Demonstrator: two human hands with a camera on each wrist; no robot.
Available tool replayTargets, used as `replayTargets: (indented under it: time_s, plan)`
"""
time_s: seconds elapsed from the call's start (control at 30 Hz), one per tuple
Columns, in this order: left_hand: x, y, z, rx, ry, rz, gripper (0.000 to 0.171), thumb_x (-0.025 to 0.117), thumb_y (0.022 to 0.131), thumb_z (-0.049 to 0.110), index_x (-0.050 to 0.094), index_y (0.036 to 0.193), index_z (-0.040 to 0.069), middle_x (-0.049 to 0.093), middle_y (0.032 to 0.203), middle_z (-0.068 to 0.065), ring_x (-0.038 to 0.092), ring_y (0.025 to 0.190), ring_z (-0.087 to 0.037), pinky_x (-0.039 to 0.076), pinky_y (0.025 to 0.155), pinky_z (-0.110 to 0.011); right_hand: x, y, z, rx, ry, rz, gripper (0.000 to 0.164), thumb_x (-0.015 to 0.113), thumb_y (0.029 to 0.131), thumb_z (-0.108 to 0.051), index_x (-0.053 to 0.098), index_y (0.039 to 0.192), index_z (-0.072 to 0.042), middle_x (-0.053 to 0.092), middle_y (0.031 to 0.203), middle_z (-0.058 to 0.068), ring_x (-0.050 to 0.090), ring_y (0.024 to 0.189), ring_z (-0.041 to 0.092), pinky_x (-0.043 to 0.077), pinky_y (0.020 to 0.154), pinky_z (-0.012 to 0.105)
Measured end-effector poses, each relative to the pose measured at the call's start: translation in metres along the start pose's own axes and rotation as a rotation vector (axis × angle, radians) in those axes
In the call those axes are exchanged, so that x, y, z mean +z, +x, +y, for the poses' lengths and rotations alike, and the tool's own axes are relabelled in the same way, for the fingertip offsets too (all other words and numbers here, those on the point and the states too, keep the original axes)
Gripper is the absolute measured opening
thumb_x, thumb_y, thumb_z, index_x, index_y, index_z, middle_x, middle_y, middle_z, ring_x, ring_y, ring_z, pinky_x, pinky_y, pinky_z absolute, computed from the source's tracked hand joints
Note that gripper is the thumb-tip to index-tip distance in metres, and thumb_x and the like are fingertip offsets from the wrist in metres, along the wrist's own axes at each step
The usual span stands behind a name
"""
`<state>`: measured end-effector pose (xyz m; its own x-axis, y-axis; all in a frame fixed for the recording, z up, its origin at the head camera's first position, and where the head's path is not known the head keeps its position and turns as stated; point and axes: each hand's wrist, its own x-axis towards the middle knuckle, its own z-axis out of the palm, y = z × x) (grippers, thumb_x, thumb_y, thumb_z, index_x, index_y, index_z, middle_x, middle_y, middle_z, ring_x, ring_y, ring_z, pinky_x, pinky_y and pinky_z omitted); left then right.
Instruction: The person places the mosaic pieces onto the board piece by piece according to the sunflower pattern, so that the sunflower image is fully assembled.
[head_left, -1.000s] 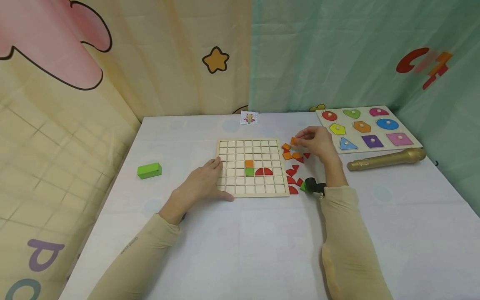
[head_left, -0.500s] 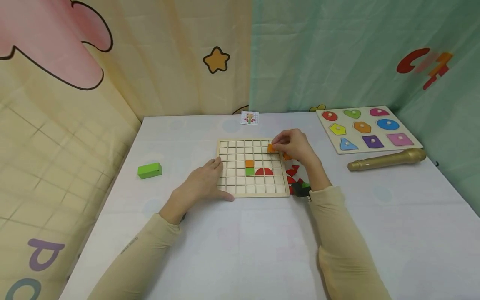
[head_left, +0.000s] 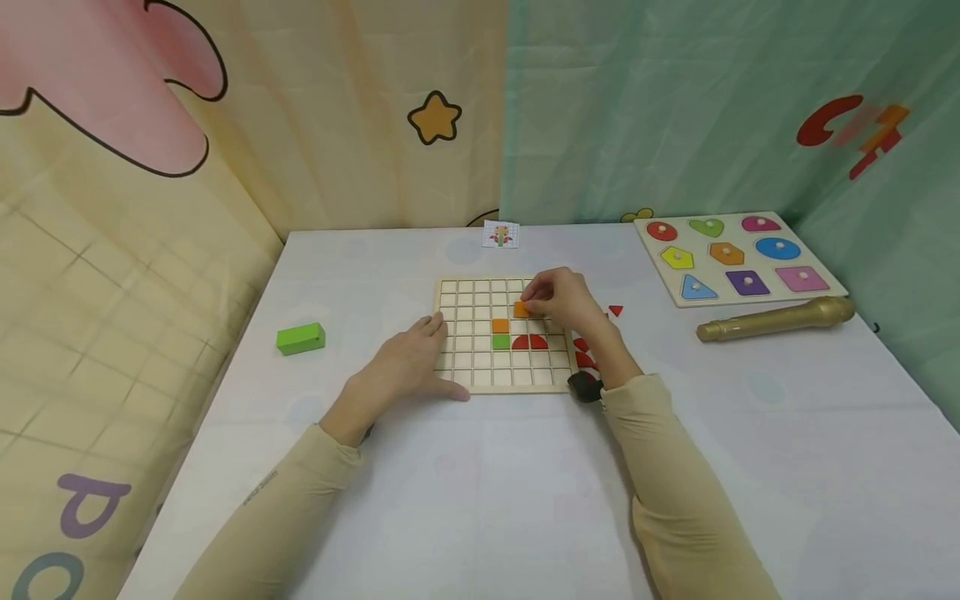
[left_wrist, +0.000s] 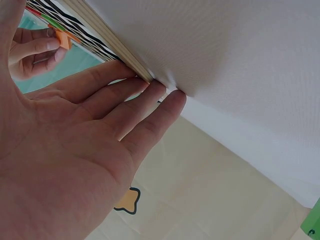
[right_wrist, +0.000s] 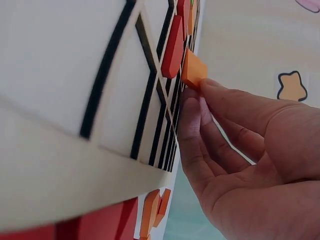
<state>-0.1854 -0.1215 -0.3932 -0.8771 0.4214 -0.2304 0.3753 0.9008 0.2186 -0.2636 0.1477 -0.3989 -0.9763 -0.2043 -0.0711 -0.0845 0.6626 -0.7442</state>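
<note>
A wooden grid board (head_left: 517,389) lies on the white table. Set in its cells are an orange square tile (head_left: 500,326), a green square tile (head_left: 501,342) and two red rounded tiles (head_left: 529,342) side by side. My left hand (head_left: 405,358) touches the board's left edge with extended fingers, its thumb along the front; the left wrist view shows the fingertips (left_wrist: 159,87) against the rim. Over the upper right cells, my right hand (head_left: 566,302) pinches another orange square tile (right_wrist: 194,69) between thumb and fingers, close to the board surface.
Loose red pieces (head_left: 585,360) and orange pieces (right_wrist: 150,212) lie right of the board, partly hidden by the right arm. A picture card (head_left: 500,234) lies behind it, a green block (head_left: 301,338) to the left. A shape puzzle (head_left: 712,242) and a gold microphone (head_left: 776,321) sit at right.
My right hand has carried the orange square tile leftward from the loose pieces, over the board's right edge to the upper right cells. The left hand has stayed at the board's edge.
</note>
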Motion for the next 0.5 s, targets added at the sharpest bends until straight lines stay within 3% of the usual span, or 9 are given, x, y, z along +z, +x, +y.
replayTargets:
  time_s: [0.5]
  plan:
    - [0.0008, 0.0025, -0.0002, 0.0, 0.011, 0.002, 0.125, 0.085, 0.078, 0.066, 0.028, 0.161, -0.01, 0.022, 0.172, -0.025, 0.025, 0.16, -0.04, 0.038, 0.122, -0.057, 0.0023, -0.0004, -0.0027, -0.023, -0.044, 0.007, 0.011, 0.075, 0.097, -0.007, 0.079, 0.107, -0.004, 0.076, 0.109, 0.013, 0.065, 0.1, 0.028, 0.056, 0.1, 0.042]
